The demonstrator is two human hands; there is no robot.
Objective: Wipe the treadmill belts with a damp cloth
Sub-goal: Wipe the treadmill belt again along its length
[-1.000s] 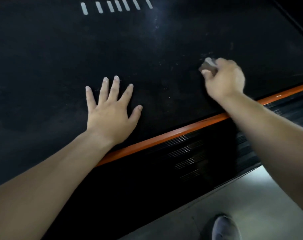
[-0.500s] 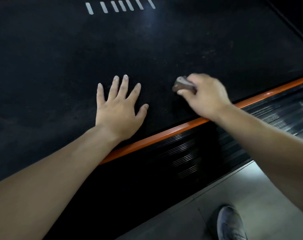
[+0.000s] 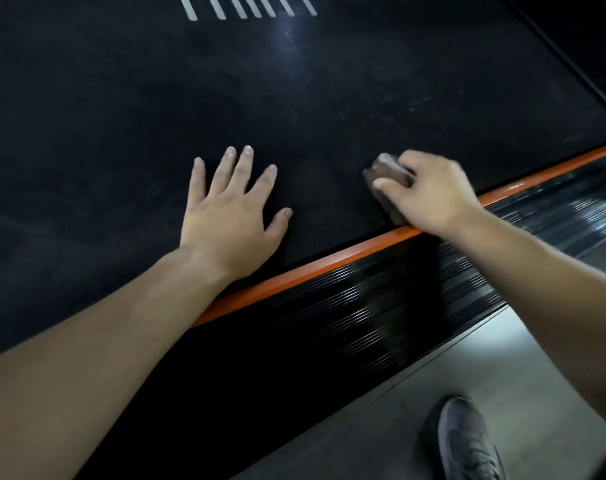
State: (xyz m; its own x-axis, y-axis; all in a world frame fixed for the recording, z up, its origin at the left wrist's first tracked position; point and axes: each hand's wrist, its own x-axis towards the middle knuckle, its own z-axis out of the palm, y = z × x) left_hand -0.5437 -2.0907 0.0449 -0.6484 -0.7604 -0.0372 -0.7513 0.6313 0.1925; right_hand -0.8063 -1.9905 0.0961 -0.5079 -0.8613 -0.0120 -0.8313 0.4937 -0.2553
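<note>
Grip: right hand clasps a wadded brown cloth, fingers curled round it.
Cloth: on the treadmill belt, just above the orange strip.
Left hand: flat on the belt, fingers straight and spread, holding nothing, just above the orange strip.
White dashes: on the belt, far above the orange strip.
Ribbed side rail: directly below the orange strip.
Shoe: on the grey floor, well below the orange strip.

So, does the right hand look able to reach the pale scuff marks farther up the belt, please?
Probably yes: the right hand grips the cloth on the treadmill belt, with only bare belt between it and the scuff marks. The left hand lies flat to the side.
</note>
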